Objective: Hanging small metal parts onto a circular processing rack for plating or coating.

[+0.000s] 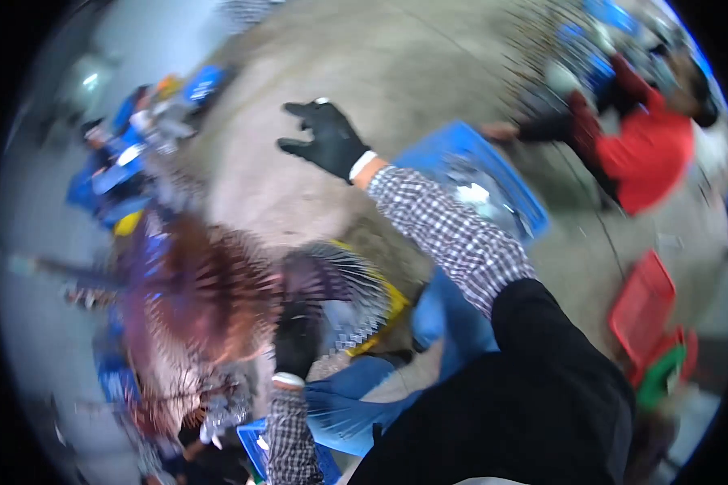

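My right hand (330,139), in a black glove with a white cuff, is stretched out over the concrete floor. Its thumb and forefinger stand apart, with nothing visible between them. A small pale patch shows on one knuckle or fingertip. My left hand (298,343), also black-gloved, is low at the left, against a curved row of thin metal prongs (362,283). Its fingers are blurred and partly hidden, so I cannot tell whether they grip it. Left of that hand, a large brownish-purple pronged rack (210,283) is smeared by motion.
A blue crate (505,174) with clear plastic bags is beyond my right forearm. A yellow-edged container (398,303) sits by my knees, another blue crate (255,440) below my left arm. At right, a person in red (647,158) crouches by prongs; red baskets (643,303) are nearer.
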A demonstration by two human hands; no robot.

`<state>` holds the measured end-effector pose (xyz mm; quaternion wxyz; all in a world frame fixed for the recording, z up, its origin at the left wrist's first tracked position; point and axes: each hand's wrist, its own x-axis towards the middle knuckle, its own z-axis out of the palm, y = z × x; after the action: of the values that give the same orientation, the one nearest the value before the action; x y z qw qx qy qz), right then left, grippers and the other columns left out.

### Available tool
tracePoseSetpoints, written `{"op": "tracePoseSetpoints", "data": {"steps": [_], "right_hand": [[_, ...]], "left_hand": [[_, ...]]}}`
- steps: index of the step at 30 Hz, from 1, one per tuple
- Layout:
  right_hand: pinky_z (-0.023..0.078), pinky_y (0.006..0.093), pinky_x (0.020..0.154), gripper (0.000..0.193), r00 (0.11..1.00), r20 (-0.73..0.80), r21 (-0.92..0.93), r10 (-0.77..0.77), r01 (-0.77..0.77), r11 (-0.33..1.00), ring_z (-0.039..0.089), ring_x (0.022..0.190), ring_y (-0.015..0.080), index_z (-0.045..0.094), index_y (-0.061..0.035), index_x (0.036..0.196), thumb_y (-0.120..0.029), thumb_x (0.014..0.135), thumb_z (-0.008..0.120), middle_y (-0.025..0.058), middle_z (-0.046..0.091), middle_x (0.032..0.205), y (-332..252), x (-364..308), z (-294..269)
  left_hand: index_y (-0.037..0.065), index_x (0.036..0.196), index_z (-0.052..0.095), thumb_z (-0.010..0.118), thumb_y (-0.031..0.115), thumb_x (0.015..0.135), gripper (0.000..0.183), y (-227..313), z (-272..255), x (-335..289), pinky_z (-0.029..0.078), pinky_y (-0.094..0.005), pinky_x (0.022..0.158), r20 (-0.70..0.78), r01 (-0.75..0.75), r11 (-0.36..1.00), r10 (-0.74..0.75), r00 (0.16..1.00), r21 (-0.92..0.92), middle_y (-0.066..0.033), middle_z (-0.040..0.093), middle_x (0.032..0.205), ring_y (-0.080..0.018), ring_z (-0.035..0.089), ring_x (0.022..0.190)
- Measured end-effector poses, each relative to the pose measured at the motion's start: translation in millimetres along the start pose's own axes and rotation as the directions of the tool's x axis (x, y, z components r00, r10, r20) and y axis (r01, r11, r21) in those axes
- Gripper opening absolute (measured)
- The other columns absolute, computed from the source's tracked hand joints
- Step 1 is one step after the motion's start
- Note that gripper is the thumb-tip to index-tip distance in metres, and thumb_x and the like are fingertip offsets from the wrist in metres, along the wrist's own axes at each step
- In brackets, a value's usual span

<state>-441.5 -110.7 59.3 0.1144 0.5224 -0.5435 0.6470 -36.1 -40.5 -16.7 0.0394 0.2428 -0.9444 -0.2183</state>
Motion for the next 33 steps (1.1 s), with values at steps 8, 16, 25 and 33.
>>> {"op": "tracePoseSetpoints", "data": {"steps": [8,16,25,33], "right_hand": [[0.054,0.0416,0.096,0.045,0.571,-0.341,-0.479,0.746,-0.789,0.385,0.069,0.11,0.0357,0.071,-0.0059,0.127,-0.035,0.093,0.07,0.0187,0.074,0.124,247,-308,-314],[0.054,0.0444,0.098,0.049,0.561,0.095,-0.815,0.822,-0.431,0.388,0.069,0.11,0.0388,0.069,-0.012,0.133,-0.034,0.088,0.07,0.0146,0.074,0.124,238,-399,-376],[0.056,0.046,0.087,0.038,0.172,0.075,-0.957,0.982,-0.266,0.119,0.07,0.097,0.0398,0.072,-0.008,0.116,-0.035,0.089,0.072,0.0142,0.076,0.11,233,-359,-328],[0.056,0.0418,0.075,0.036,0.206,0.033,-0.682,0.978,-0.711,0.173,0.069,0.082,0.0298,0.074,-0.0037,0.105,-0.035,0.088,0.078,0.0123,0.074,0.09,233,-356,-387]], "left_hand": [[0.0,0.148,0.056,0.06,0.009,0.098,0.051,35,-8,28,0.041,-0.0434,0.115,-0.039,-0.144,0.851,0.189,0.981,0.505,-0.0169,0.057,0.151,-0.0352,0.056,0.133],[0.002,0.151,0.052,0.057,0.005,0.096,0.055,37,-8,16,0.039,-0.0429,0.118,-0.09,0.147,0.946,-0.126,0.988,0.288,-0.0164,0.055,0.153,-0.0338,0.053,0.138],[0.005,0.149,0.054,0.06,0.003,0.096,0.054,39,-12,12,0.042,-0.0439,0.117,-0.102,0.126,0.94,-0.098,0.99,0.317,-0.0154,0.055,0.153,-0.0347,0.053,0.138],[0.003,0.149,0.053,0.058,0.004,0.096,0.053,41,-7,25,0.042,-0.0438,0.116,-0.134,0.024,0.953,0.018,0.991,0.302,-0.0161,0.055,0.152,-0.0352,0.054,0.137]]}}
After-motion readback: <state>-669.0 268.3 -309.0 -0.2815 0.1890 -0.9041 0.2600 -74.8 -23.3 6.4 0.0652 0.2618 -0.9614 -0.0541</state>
